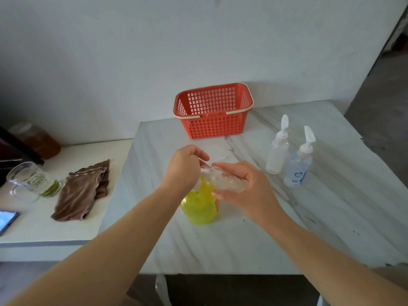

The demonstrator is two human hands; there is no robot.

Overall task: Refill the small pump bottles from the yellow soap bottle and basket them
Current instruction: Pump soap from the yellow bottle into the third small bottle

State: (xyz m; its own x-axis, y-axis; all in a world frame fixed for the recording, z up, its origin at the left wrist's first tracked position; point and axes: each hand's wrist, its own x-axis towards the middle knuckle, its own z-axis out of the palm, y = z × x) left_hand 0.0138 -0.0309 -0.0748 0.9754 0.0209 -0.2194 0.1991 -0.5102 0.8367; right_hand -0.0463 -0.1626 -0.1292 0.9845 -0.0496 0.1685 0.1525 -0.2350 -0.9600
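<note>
The yellow soap bottle (199,208) stands near the middle of the marble table, partly hidden by my hands. Above it my right hand (245,188) grips a small clear bottle (227,181) lying sideways. My left hand (184,167) pinches the white pump cap (204,171) at that bottle's neck. Two more small pump bottles stand upright at the right: a whitish one (277,151) and a clear one with a blue heart label (298,166). The red basket (213,127) sits empty at the back of the table against the wall.
A lower white counter on the left carries a folded brown cloth (84,191), a glass mug (31,182), a phone (7,220) and an amber jar (37,140). The marble table (220,246) ends at a front edge near me and a right edge over the floor.
</note>
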